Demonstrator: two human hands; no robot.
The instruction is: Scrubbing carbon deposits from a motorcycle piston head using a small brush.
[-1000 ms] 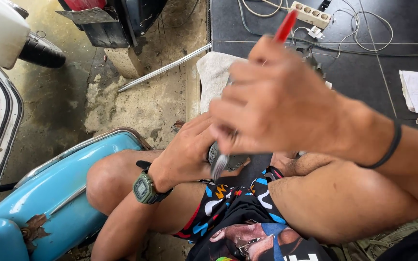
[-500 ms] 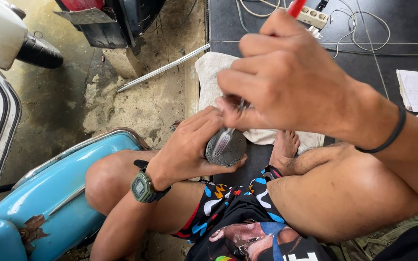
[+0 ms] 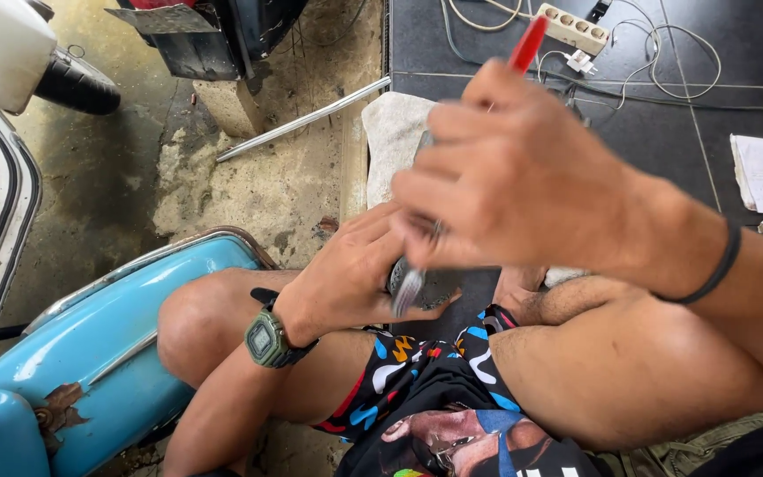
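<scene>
Centre frame: left hand (image 3: 346, 283), fingers clamped on a small dark round part (image 3: 430, 287) above the lap. Right hand (image 3: 523, 190), fingers clamped on a red-handled screwdriver (image 3: 527, 44), its tip at the part. Step in hand, seemingly: working the part; next calls for steady tip pressure.

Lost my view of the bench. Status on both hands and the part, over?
Left hand cupping small grey round part over the lap. Right hand gripping red-handled tool, blurred metal tip at the part. Right hand hides most of the part.

Red-handled screwdriver (image 3: 523, 53), tilted, metal tip on small grey round part (image 3: 434, 284), above lap
</scene>
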